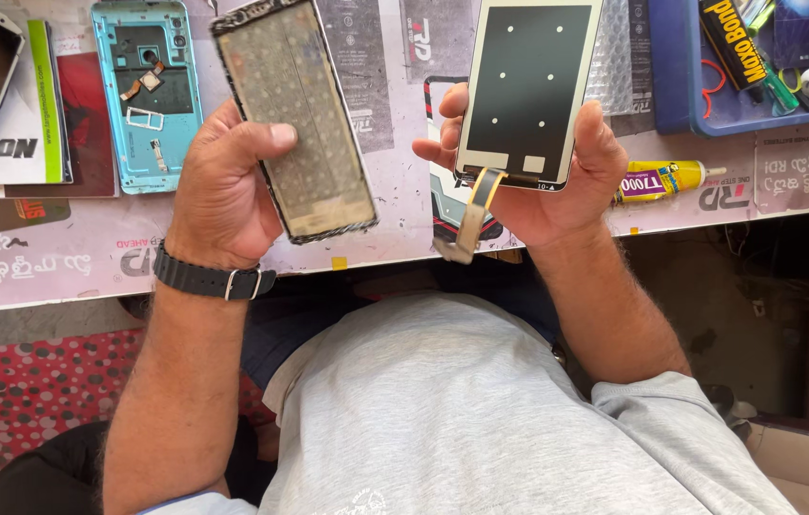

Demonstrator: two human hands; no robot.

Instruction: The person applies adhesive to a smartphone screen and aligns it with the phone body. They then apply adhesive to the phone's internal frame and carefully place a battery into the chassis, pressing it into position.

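Left hand grips phone frame, right hand display panel; both lengthwise away.

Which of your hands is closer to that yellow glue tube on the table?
Right. The right hand, holding the white screen panel, sits just beside the yellow glue tube. The left hand, gripping the phone frame, is farther off, across the table.

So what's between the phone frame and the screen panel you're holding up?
Nothing is held between the phone frame and the screen panel; the head view shows only the printed table mat behind that gap.
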